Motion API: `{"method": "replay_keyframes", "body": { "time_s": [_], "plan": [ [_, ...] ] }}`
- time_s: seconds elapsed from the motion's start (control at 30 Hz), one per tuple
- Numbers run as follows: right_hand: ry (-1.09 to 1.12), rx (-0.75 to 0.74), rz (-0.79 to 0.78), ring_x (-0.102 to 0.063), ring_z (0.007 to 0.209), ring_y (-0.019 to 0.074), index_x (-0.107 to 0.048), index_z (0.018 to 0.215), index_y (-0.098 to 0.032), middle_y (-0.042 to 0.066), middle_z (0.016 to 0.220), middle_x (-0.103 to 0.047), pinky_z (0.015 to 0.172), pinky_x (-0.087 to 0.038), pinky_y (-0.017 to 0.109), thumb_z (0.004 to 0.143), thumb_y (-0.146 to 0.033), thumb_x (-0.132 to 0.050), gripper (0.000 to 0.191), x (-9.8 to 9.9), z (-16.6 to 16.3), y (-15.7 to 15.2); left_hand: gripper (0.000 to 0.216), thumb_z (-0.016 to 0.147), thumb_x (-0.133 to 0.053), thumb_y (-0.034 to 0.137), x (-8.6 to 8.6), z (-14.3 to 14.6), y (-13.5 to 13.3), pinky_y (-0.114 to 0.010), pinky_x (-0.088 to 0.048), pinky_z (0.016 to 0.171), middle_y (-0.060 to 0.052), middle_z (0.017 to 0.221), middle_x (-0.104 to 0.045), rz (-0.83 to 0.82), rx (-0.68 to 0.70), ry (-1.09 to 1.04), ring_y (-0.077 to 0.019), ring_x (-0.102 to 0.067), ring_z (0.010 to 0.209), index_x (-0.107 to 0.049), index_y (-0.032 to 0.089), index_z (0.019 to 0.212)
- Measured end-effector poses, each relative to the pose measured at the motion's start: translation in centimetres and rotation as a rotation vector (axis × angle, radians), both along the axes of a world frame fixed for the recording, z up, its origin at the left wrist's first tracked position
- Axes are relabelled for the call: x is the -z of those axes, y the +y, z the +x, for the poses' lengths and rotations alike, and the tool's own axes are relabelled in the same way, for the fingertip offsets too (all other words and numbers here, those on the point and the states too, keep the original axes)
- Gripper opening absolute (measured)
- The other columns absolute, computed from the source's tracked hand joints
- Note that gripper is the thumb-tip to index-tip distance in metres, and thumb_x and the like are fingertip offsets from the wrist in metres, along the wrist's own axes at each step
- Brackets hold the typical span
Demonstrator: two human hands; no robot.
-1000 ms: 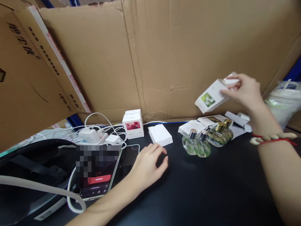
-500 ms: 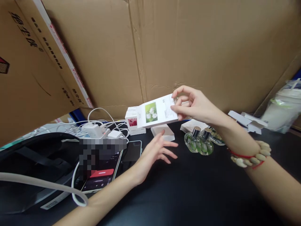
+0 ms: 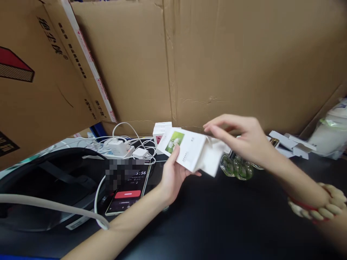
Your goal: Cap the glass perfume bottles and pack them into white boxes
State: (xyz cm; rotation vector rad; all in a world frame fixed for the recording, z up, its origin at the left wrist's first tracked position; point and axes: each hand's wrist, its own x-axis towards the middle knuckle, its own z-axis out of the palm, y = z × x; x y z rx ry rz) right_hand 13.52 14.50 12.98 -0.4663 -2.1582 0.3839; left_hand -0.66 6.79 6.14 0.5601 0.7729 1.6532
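Observation:
My left hand (image 3: 171,176) grips a flat white carton with a green flower picture (image 3: 187,148) from below, thumb on its face. My right hand (image 3: 238,139) is at the carton's right end, fingers curled over an opened white flap there. Just behind and below my right hand stand small green-tinted glass perfume bottles (image 3: 238,168), partly hidden by the hand and carton. A white box with a pink picture (image 3: 159,133) stands behind the carton.
A phone (image 3: 127,189) with a red button lies left of my left hand, beside chargers and white cables (image 3: 119,147). A dark bag (image 3: 40,187) fills the left. Cardboard walls (image 3: 217,57) close the back. Flat white cartons (image 3: 291,142) and a plastic bag (image 3: 330,131) lie at the right.
My right hand carried the carton from the right to the centre. My left hand rose from the table and took hold of it. The view shifted slightly.

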Motion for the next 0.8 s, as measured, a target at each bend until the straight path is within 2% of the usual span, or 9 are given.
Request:
{"method": "replay_keyframes", "body": {
  "time_s": [0.03,0.1,0.2,0.3,0.4,0.47,0.53,0.7,0.8],
  "plan": [
    [-0.027,-0.021,0.025,-0.064,0.088,0.0186,-0.066,0.082,-0.019,0.006,0.094,-0.070,0.078,-0.053,0.031,0.083,-0.031,-0.055,0.017,0.8,0.3,-0.2,0.034,0.093,-0.040,0.032,0.1,0.3,-0.2,-0.028,-0.055,0.055,-0.008,0.095,-0.072,-0.002,-0.018,0.009,-0.0217,-0.068,0.075,-0.059,0.015,0.116],
    [-0.063,-0.118,-0.072,-0.062,0.102,0.0202,-0.061,0.105,-0.022,0.007,0.112,-0.066,0.088,-0.050,0.035,0.087,-0.037,-0.049,0.027,2.8,1.0,-0.5,0.035,0.092,-0.043,0.036,0.4,0.7,-0.4,-0.030,-0.055,0.066,-0.007,0.101,-0.071,-0.024,-0.050,0.025,-0.0231,-0.067,0.086,-0.059,0.017,0.117],
    [-0.134,-0.263,-0.235,-0.048,0.123,0.0245,-0.039,0.134,-0.026,0.011,0.140,-0.045,0.096,-0.045,0.042,0.089,-0.050,-0.039,0.051,6.0,1.9,-1.0,0.038,0.090,-0.046,0.042,1.0,1.0,-0.5,-0.028,-0.054,0.072,-0.006,0.106,-0.070,-0.052,-0.088,0.067,-0.0222,-0.066,0.092,-0.058,0.021,0.119],
    [-0.197,-0.296,-0.139,-0.020,0.139,0.0277,-0.024,0.142,-0.026,0.013,0.152,-0.020,0.107,-0.030,0.048,0.080,-0.044,-0.058,0.073,8.4,2.4,-1.5,0.042,0.088,-0.048,0.047,1.7,1.1,-0.4,-0.021,-0.049,0.046,-0.006,0.100,-0.070,-0.089,-0.096,0.198,-0.0184,-0.067,0.072,-0.054,0.021,0.121],
    [-0.180,-0.301,-0.056,-0.009,0.141,0.0295,-0.017,0.144,-0.027,0.014,0.154,-0.009,0.109,-0.026,0.051,0.067,-0.028,-0.071,0.094,9.8,2.5,-1.9,0.046,0.083,-0.053,0.052,2.2,1.3,-0.6,-0.016,-0.028,0.025,-0.002,0.077,-0.066,-0.158,-0.111,0.340,-0.0111,-0.055,0.043,-0.051,0.022,0.117],
    [-0.155,-0.291,-0.080,-0.011,0.140,0.0300,-0.016,0.144,-0.029,0.013,0.154,-0.010,0.108,-0.026,0.052,0.066,-0.022,-0.071,0.095,10.4,2.7,-2.0,0.045,0.081,-0.055,0.052,2.3,1.5,-0.8,-0.013,-0.024,0.025,0.004,0.063,-0.058,-0.218,-0.115,0.374,-0.0077,-0.047,0.037,-0.048,0.022,0.114],
    [-0.114,-0.287,-0.135,-0.017,0.140,0.0290,-0.021,0.143,-0.033,0.011,0.153,-0.013,0.108,-0.028,0.051,0.070,-0.021,-0.068,0.088,10.9,3.0,-2.0,0.044,0.082,-0.057,0.048,2.3,1.7,-0.9,-0.011,-0.025,0.026,0.007,0.059,-0.053,-0.253,-0.111,0.388,-0.0068,-0.045,0.037,-0.044,0.022,0.115],
    [-0.064,-0.283,-0.293,-0.024,0.138,0.0258,-0.031,0.140,-0.038,0.007,0.152,-0.021,0.106,-0.033,0.046,0.079,-0.021,-0.062,0.070,12.0,3.7,-1.9,0.066,0.081,-0.060,0.041,2.7,1.8,-0.6,-0.015,-0.034,0.026,0.002,0.081,-0.061,-0.220,-0.127,0.438,-0.0097,-0.052,0.039,-0.019,0.030,0.131],
    [-0.047,-0.293,-0.352,-0.026,0.137,0.0248,-0.030,0.140,-0.038,0.005,0.152,-0.021,0.106,-0.035,0.042,0.079,-0.022,-0.063,0.071,12.2,3.9,-1.9,0.067,0.081,-0.060,0.039,3.1,1.7,-0.5,-0.016,-0.034,0.026,0.002,0.084,-0.061,-0.182,-0.140,0.480,-0.0104,-0.052,0.041,-0.018,0.035,0.133]
  ]
}}
